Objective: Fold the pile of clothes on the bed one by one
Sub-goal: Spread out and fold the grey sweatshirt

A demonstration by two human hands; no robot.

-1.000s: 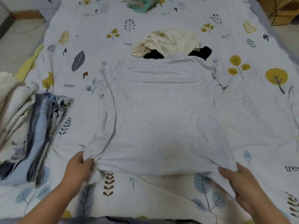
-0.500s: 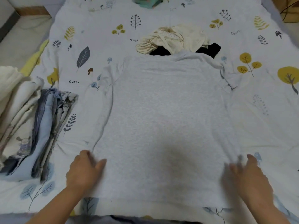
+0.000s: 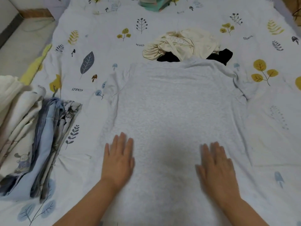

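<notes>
Grey shirt (image 3: 175, 111), spread flat on bed (image 3: 105, 38).
Hem corners released since earlier; left hand (image 3: 118, 160) and right hand (image 3: 215, 167) now laid flat, fingers straight, moved inward.

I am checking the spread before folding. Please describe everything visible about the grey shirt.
The grey shirt is a pale heather grey knit, spread flat on the printed bed sheet. Both sleeves are folded in along its sides. Its far edge overlaps the cream and black clothes. The left hand and the right hand rest flat on it.

Single head-worn view; steeply down and forward over the bed (image 3: 162, 22); near, wide-angle
</notes>
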